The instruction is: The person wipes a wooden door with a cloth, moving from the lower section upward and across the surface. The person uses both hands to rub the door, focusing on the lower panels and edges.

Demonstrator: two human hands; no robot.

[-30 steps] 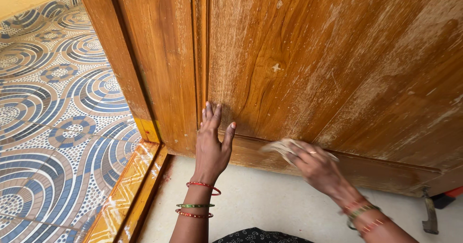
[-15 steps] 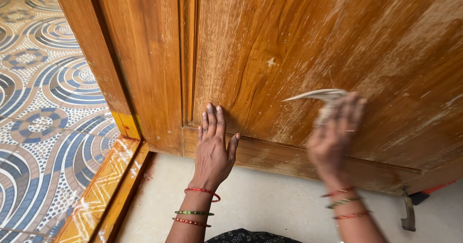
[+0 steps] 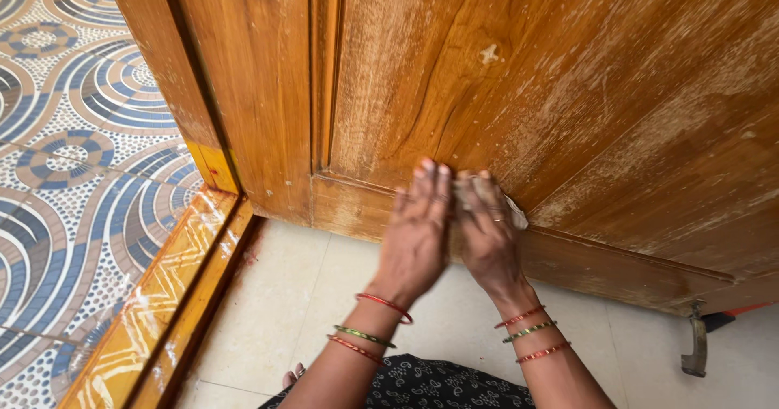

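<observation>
My left hand [image 3: 418, 230] lies flat with fingers together against the lower part of a varnished wooden door [image 3: 568, 92]. Right beside it, my right hand [image 3: 487, 234] presses a pale piece of sandpaper or cloth [image 3: 513, 211] against the door, just above the bottom rail; only its edge shows past my fingers. The door panel is streaked with whitish dust. Both wrists wear red and green bangles.
The door frame [image 3: 174, 76] stands at the left, with a glossy yellow-orange threshold [image 3: 162, 303] below it. Blue and white patterned floor tiles [image 3: 65, 149] lie beyond. A cream floor tile [image 3: 292, 295] is under me. A metal tool [image 3: 696, 344] lies at the lower right.
My right hand has swept down and left across the door with the pale piece, from the panel's middle to right beside my left hand. The view has shifted slightly.
</observation>
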